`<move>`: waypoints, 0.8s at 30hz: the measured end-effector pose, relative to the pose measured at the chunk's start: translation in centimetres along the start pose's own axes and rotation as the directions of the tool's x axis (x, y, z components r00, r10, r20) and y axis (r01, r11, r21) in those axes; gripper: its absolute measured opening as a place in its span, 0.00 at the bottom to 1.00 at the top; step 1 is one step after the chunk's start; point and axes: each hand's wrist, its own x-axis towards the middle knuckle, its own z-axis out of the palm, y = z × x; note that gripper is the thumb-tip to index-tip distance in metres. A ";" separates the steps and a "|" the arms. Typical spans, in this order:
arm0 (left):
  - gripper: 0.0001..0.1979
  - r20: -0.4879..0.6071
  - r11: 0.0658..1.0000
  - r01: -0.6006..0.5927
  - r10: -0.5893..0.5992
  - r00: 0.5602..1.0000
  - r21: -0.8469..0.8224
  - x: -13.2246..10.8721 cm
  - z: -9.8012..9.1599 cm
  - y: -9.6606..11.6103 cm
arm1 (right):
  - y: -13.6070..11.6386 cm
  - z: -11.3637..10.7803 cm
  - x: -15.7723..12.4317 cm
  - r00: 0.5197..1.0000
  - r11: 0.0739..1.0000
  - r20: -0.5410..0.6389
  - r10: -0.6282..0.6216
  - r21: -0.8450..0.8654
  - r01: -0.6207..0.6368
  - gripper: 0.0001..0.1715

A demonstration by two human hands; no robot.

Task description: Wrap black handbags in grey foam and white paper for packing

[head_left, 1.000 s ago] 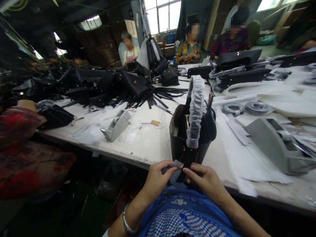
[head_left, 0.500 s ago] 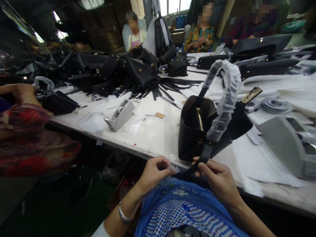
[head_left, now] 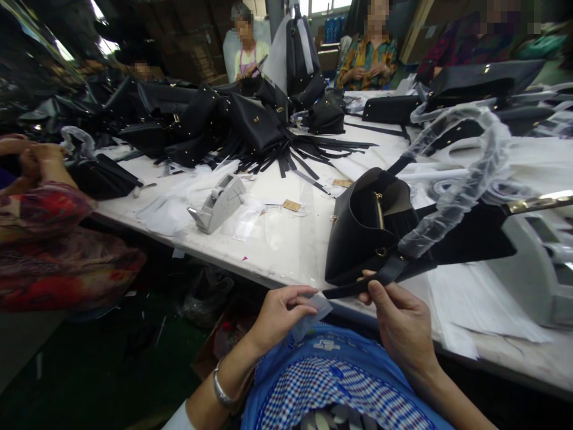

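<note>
A black handbag (head_left: 353, 239) stands at the table's front edge, its top open and a gold zipper showing inside. Clear plastic wraps its raised handle (head_left: 465, 191). From the bag's near side a black strap (head_left: 353, 289) runs toward me, and my right hand (head_left: 400, 319) pinches it between thumb and fingers. At the strap's free end, my left hand (head_left: 284, 313) holds a small translucent sheet (head_left: 317, 307) between thumb and fingertips. A dark flap with a gold metal piece (head_left: 541, 203) sticks out to the bag's right.
Grey tape dispensers stand at left (head_left: 219, 203) and right (head_left: 532, 269) of the bag. White sheets (head_left: 474, 304) lie at the right edge. Black bags (head_left: 257, 125) and loose straps (head_left: 286, 158) pile up behind. A co-worker's red patterned sleeve (head_left: 45, 203) is at left; other people sit across.
The bag's handle and flap have tipped to the right. The translucent sheet shows more fully in my left hand, and the strap is straighter. My right hand keeps its pinch.
</note>
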 end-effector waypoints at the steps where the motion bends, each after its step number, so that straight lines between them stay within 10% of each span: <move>1: 0.17 0.000 1.000 -0.014 0.014 1.000 0.018 0.0 0.0 0.1 | 0.0 0.0 0.0 1.000 1.000 -0.002 0.000 0.002 0.000 0.23; 24: 0.17 -0.091 0.997 0.006 0.000 0.996 0.073 0.2 -0.2 -0.7 | 0.5 -0.2 -0.3 0.999 0.998 -0.027 0.018 -0.055 -0.020 0.22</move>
